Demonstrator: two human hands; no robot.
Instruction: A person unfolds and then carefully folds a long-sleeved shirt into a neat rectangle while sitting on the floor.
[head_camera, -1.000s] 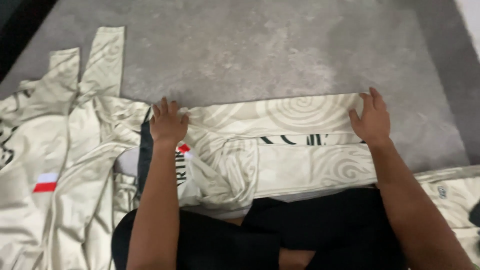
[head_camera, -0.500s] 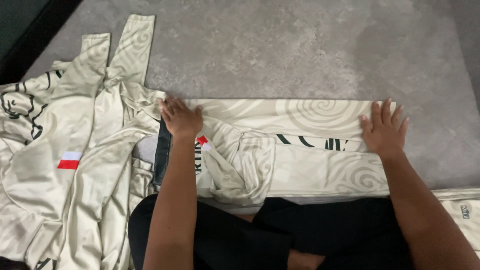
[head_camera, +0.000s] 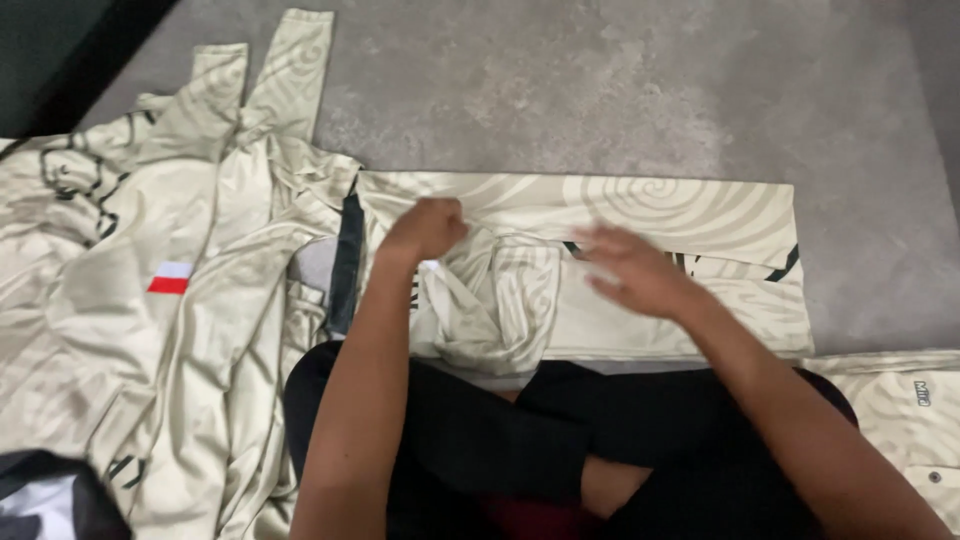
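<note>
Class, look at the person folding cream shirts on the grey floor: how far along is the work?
Done: the cream shirt in front already lies folded into a long flat band. In hand: the left hand grips its collar end, and the blurred right hand is over its middle. Left: the band is not yet folded shorter, and a heap of shirts lies unfolded alongside.

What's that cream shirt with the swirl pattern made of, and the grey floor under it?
The folded shirt looks like a thin synthetic knit, perhaps polyester: it has a slight sheen and drapes in soft creases. The floor looks like short-pile carpet or felt, matt and mottled grey; the picture leaves that open.
</note>
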